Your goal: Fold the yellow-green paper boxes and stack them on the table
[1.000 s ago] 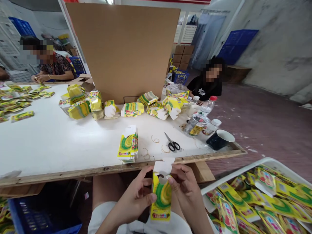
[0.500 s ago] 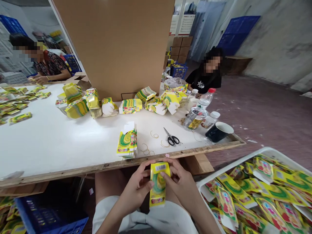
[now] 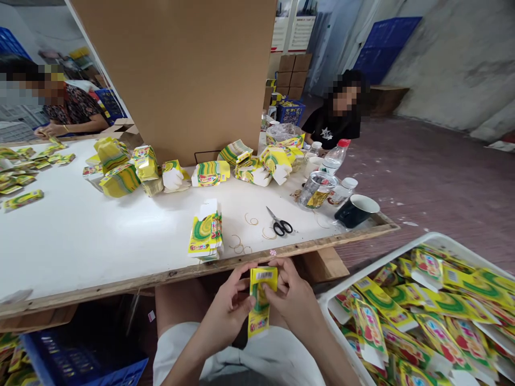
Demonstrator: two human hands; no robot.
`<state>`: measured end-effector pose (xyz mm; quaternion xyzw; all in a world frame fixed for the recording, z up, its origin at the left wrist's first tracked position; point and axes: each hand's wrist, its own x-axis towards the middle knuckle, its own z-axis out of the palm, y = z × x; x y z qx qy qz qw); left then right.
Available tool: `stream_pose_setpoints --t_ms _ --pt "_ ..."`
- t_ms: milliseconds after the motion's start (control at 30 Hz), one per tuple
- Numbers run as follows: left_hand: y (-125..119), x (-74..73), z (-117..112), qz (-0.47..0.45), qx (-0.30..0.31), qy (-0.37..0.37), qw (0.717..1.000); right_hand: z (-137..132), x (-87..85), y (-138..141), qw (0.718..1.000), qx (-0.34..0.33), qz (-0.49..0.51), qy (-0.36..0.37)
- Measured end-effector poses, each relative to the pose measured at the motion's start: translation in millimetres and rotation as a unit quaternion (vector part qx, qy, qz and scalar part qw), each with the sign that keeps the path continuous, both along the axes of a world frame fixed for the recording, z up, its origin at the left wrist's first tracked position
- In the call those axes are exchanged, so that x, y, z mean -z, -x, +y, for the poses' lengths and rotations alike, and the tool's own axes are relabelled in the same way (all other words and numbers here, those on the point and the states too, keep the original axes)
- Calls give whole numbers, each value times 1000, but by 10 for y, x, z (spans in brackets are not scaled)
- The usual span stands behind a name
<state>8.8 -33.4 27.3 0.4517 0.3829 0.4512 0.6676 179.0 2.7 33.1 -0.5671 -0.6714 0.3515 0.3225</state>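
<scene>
A small yellow-green printed carton [image 3: 260,303] is held upright over my lap, its barcode end at the top. My left hand [image 3: 233,300] grips its left edge with thumb and fingers. On the other side, my right hand [image 3: 287,289] pinches the carton, thumb across its front and fingers behind the top edge. Just beyond the hands, a stack of flat cartons [image 3: 205,230] lies near the table's front edge. Black-handled scissors [image 3: 279,222] and several thin rubber bands [image 3: 240,245] lie to the right of that stack.
A white bin [image 3: 436,238] full of cartons stands at my right; a blue crate [image 3: 84,354] is at lower left. A dark mug [image 3: 356,212], bottles and a jar [image 3: 317,188] crowd the table's right end. Carton bundles [image 3: 211,173] line a tall cardboard sheet. Two people sit beyond.
The carton has tilted slightly and looks narrower between my hands, which stay in nearly the same place. The whole view has shifted a little, with the table appearing further left.
</scene>
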Motion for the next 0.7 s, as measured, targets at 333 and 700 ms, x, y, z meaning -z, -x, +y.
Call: stream_pose_setpoints --t_ms 333,700 --pt "0 -42 40 3 -8 -5 1000 34 -32 -45 998 -50 -32 -21" --pt "17 -30 83 -7 -43 16 999 19 40 -54 990 -65 123 32"
